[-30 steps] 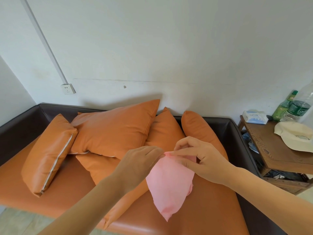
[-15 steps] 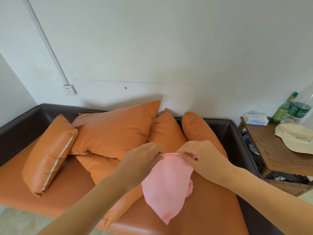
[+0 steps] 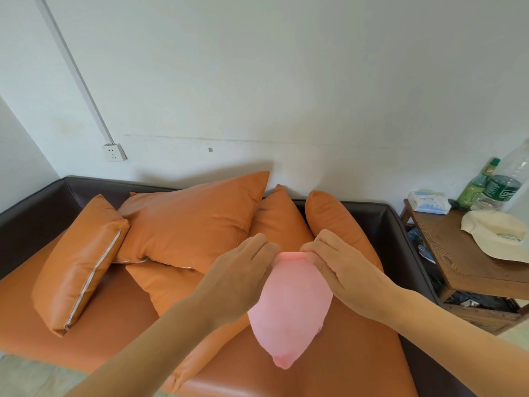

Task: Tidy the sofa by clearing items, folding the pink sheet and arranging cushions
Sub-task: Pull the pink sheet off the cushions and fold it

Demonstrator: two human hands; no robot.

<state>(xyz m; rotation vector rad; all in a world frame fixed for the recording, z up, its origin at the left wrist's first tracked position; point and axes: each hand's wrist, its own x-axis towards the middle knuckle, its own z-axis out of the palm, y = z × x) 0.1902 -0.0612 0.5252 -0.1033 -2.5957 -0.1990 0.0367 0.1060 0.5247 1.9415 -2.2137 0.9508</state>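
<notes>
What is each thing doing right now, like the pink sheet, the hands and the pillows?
pink sheet: bunched, hanging from both hands above the sofa
left hand: pinching the sheet's top edge
right hand: pinching the sheet's top edge
cushions: piled unevenly
green bottle: upright, capped
hat: lying on side table

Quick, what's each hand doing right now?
Left hand: closed, pinching the top edge of the pink sheet.
Right hand: closed, pinching the same top edge.
</notes>
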